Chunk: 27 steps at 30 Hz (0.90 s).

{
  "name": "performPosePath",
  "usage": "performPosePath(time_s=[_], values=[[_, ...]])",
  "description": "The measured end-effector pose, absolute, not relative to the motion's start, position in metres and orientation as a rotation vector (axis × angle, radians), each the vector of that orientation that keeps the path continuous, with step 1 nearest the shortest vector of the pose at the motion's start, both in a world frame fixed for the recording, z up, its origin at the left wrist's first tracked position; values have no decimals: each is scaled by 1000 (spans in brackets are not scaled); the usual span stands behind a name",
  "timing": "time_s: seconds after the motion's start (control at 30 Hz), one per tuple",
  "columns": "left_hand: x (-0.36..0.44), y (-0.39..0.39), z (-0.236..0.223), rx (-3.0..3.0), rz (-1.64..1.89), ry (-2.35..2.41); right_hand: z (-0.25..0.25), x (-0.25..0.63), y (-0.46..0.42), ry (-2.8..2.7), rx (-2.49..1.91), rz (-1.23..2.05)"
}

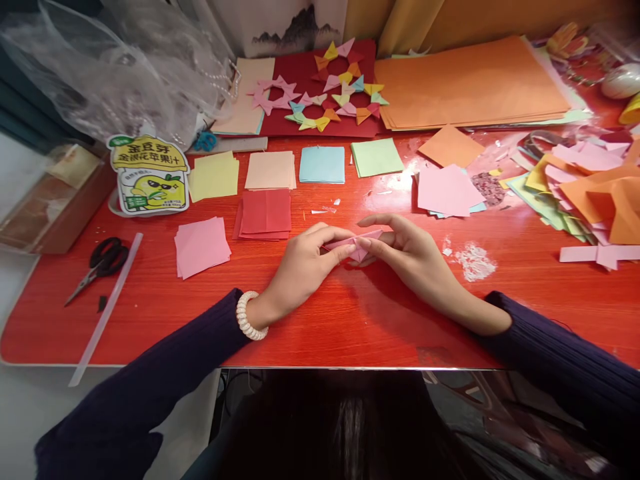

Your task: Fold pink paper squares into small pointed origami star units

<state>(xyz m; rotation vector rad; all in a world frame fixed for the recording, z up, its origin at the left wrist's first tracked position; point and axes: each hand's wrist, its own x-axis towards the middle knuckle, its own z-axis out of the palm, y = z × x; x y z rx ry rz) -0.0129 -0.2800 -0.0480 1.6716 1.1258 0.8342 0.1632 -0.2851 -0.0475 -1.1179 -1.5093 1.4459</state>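
A small folded piece of pink paper [361, 249] is pinched between both hands, just above the red table [320, 320]. My left hand [313, 260] grips its left part with thumb and fingers. On the other side, my right hand [413, 257] presses its thumb on the paper's middle, close to the left thumb; some of its fingers are hidden behind. Left of my hands lie a stack of red paper squares [266, 212] and a stack of pink squares [203, 247]. Pink squares [447, 191] also lie to the right, over some blue paper.
Yellow [215, 176], peach [271, 170], blue [322, 165] and green squares [377, 157] line the back. Behind them are folded paper star rings [274, 95] and large orange sheets [470, 83]. Scissors [105, 260] and a clear strip [107, 307] lie left; paper scraps [600, 180] pile up right.
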Motion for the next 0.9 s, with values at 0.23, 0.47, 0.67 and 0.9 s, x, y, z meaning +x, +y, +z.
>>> performPosePath(time_s=[0.23, 0.47, 0.67, 0.9], values=[[-16, -276, -40, 1632, 603, 1009, -47, 167, -282, -1739, -1171, 1263], [-13, -279, -39, 1559, 726, 1054, -47, 164, -284, -1640, -1104, 1448], [-12, -281, -41, 1513, 876, 1126, -46, 165, -284, -1644, -1033, 1642], [-14, -277, -30, 1411, 712, 1042, -40, 167, -282, -1701, -980, 1731]])
